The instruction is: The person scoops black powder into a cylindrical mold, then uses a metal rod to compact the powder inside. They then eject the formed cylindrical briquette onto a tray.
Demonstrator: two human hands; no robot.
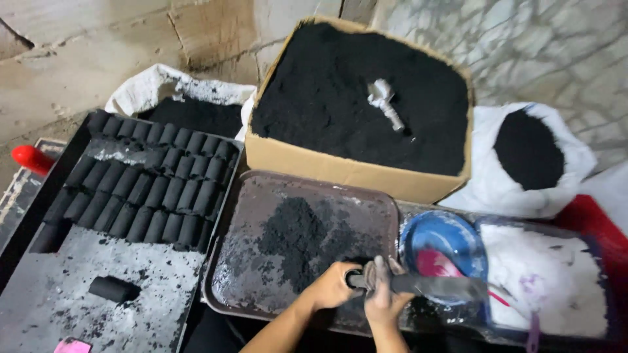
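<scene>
From the head view, your left hand (333,287) is curled shut around the near end of a dark metal tube (418,285), and your right hand (384,294) is wrapped over the tube just beside it, fingers closed on it. The tube lies level over the near right corner of the shallow brown tray (248,261), its far end reaching across the rim of the blue bowl (445,235).

The tube looks stiff and fairly heavy, and its coat of black dust will likely make it slick; the bare middle length beyond your right hand seems the surest place to grip it.

A heap of black powder (301,238) sits in the tray's middle. Beyond the tray's far edge stands a cardboard box (353,171) full of the same powder, with a grey metal tool (384,103) stuck in it. To the left, a black tray (39,216) holds rows of pressed black cylinders (150,189) along its far half; those will probably crumble if squeezed. One loose cylinder (112,288) lies near its near edge. A container of white powder (543,281) sits right of the bowl.
</scene>
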